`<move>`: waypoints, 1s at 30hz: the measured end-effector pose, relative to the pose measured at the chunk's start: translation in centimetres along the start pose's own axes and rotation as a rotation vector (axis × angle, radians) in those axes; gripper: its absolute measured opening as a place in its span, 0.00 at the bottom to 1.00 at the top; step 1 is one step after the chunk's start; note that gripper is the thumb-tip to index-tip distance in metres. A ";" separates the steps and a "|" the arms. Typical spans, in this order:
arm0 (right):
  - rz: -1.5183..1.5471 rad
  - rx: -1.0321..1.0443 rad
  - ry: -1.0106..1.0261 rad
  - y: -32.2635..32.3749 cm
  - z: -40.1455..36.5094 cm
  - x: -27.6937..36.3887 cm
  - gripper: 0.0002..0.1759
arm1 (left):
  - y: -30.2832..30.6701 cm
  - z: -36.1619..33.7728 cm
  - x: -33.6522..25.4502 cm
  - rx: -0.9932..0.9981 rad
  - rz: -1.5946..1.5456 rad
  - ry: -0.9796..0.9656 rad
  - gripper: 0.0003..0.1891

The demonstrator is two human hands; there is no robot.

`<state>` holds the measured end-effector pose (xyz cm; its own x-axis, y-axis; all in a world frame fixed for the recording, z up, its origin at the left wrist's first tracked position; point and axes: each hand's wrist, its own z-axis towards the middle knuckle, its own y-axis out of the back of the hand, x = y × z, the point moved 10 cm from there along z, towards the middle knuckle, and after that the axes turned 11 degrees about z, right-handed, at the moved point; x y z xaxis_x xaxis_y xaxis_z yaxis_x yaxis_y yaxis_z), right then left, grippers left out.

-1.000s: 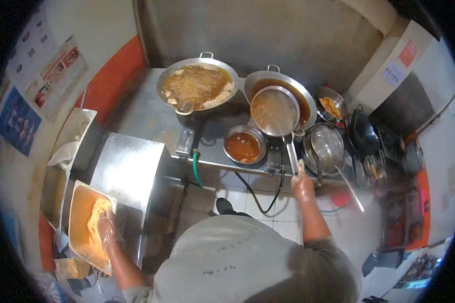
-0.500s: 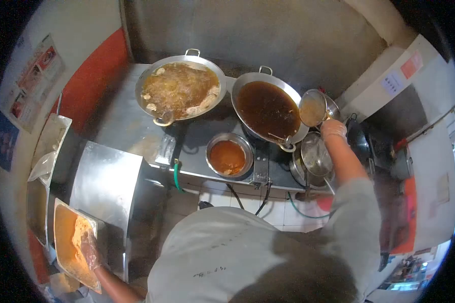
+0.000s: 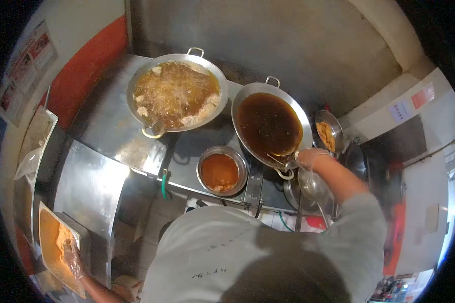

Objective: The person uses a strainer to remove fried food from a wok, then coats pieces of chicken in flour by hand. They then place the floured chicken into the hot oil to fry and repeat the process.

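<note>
Head view: right hand shifted to right wok's rim.

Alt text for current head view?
Gloved left hand is in a tray of orange mix; gloved right hand is by the near side of a wok of dark liquid. Another wok, farther left, holds bubbling liquid.

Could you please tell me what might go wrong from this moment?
The gloved right hand is close to the rim of the right wok; if its dark liquid is hot, a slip could burn.
The left wok bubbles strongly and might spit.
The bowl of reddish liquid stands near the front edge of the counter, so a bump could perhaps spill it.
</note>
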<state>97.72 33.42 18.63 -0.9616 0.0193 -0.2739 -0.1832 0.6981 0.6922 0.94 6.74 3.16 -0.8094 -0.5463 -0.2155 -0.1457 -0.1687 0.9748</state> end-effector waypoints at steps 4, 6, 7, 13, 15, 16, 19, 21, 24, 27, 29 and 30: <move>0.000 0.077 0.092 1.2 1.3 1.7 0.17 | 2.6 -0.6 -2.8 -0.070 0.008 0.077 0.30; 0.118 0.022 0.149 0.3 3.9 1.3 0.16 | 3.6 -0.9 -3.7 -0.057 -0.004 0.110 0.30; 0.195 0.006 0.117 0.7 4.0 1.3 0.15 | 4.1 -1.0 -4.7 0.009 -0.017 0.116 0.29; 0.518 -0.084 0.128 1.2 6.0 2.7 0.15 | 3.0 -0.6 -3.6 0.049 -0.087 0.152 0.25; 0.561 -0.157 0.165 2.3 6.3 3.7 0.18 | 2.5 -0.5 -2.6 0.004 -0.106 0.141 0.25; 0.568 -0.160 0.164 2.0 6.9 3.4 0.18 | 2.2 -0.4 -2.2 0.004 -0.152 0.141 0.25; 0.627 -0.225 0.066 0.6 11.1 1.9 0.22 | 1.9 -0.3 -1.8 -0.019 -0.168 0.129 0.24; 0.616 -0.223 0.037 0.0 12.2 1.1 0.22 | 2.8 -0.2 -2.0 -0.041 -0.139 0.119 0.24; 0.569 -0.250 -0.023 -0.5 13.0 -0.2 0.21 | 3.5 -0.6 -4.4 0.116 -0.044 0.130 0.24; 0.555 -0.335 -0.051 -1.3 13.9 -2.2 0.20 | 1.9 -0.4 -2.2 0.075 -0.087 0.084 0.28; 0.572 -0.395 -0.048 -1.5 14.4 -3.0 0.20 | 2.0 -0.4 -1.3 0.072 -0.081 0.195 0.25; 0.554 -0.432 -0.066 -1.6 14.6 -3.5 0.19 | 1.4 -0.3 -0.5 0.070 -0.083 0.196 0.25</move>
<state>104.33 42.70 8.77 -0.9249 0.3426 0.1650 0.2518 0.2267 0.9409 1.35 6.52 4.61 -0.6678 -0.6833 -0.2951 -0.2516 -0.1660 0.9535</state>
